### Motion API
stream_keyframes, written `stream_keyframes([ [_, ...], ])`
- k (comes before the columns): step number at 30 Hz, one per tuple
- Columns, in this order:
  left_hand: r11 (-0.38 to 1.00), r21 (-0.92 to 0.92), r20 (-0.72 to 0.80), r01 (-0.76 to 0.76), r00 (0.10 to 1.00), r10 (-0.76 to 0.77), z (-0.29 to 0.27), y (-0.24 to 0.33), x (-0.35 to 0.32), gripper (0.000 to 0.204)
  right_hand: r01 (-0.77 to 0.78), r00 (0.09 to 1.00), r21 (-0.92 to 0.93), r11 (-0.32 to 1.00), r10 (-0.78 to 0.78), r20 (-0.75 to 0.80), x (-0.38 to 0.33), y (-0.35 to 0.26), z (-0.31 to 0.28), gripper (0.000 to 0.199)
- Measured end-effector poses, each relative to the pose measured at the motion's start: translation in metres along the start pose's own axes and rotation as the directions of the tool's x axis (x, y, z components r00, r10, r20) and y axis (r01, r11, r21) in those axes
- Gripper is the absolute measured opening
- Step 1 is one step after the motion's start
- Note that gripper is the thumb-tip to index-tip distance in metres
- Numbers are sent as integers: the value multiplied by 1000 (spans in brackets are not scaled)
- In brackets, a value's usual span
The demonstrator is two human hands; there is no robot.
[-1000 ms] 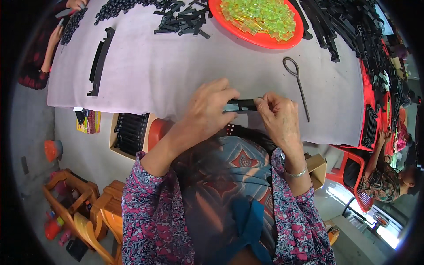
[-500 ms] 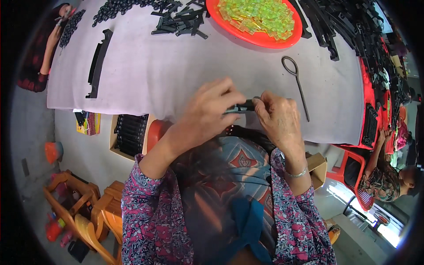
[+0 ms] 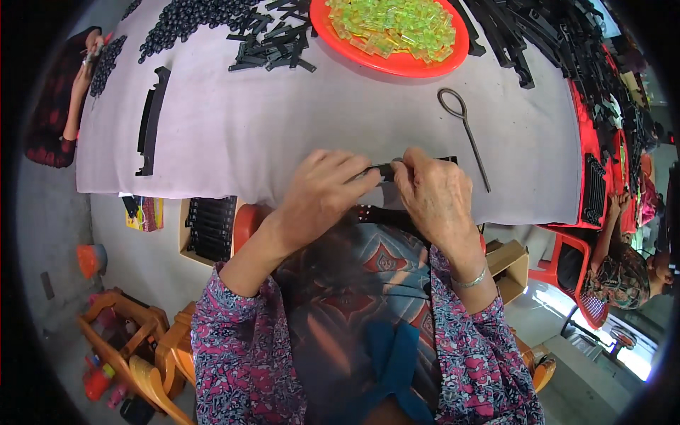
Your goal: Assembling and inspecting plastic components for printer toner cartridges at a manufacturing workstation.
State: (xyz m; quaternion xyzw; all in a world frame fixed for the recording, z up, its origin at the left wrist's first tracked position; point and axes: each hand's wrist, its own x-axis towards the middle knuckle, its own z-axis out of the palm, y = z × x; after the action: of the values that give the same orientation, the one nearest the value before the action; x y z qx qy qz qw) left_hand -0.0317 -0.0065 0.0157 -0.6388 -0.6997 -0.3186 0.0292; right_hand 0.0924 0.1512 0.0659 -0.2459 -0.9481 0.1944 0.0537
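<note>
A long black plastic part (image 3: 387,171) lies between my hands at the near edge of the cloth-covered table (image 3: 304,106). My left hand (image 3: 327,188) grips its left end with thumb and fingers pinched together. My right hand (image 3: 438,195) is closed round the other end, thumb and fingertips pressing near the middle. A short end of the part shows past the right knuckles. Some of it is hidden by my fingers. Beyond my right hand lies a metal rod with a looped end (image 3: 467,131).
A red plate (image 3: 386,74) of yellow-green clear pieces stands at the far side. Black strips (image 3: 273,48) and small black beads (image 3: 191,30) lie left of it. One long black part (image 3: 151,124) is at left. Long black parts (image 3: 506,39) pile up right. Two people sit at the sides.
My left hand has closed in on the part, and its fingers sit lower over it. More of the part's right end shows. The whole view has shifted slightly.
</note>
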Motion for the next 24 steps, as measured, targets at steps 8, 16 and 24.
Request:
stream_keyframes([
  [8,1000,3,9,-22,1000,22,2,-2,1,26,81,995,-25,996,-82,-56,-3,4,4,20],
  [16,998,21,22,55,998,-55,3,5,1,27,64,992,33,997,-60,-107,-9,6,12,18],
  [24,996,37,25,83,996,-84,2,8,1,27,101,985,358,928,-42,-169,-19,17,17,13],
])
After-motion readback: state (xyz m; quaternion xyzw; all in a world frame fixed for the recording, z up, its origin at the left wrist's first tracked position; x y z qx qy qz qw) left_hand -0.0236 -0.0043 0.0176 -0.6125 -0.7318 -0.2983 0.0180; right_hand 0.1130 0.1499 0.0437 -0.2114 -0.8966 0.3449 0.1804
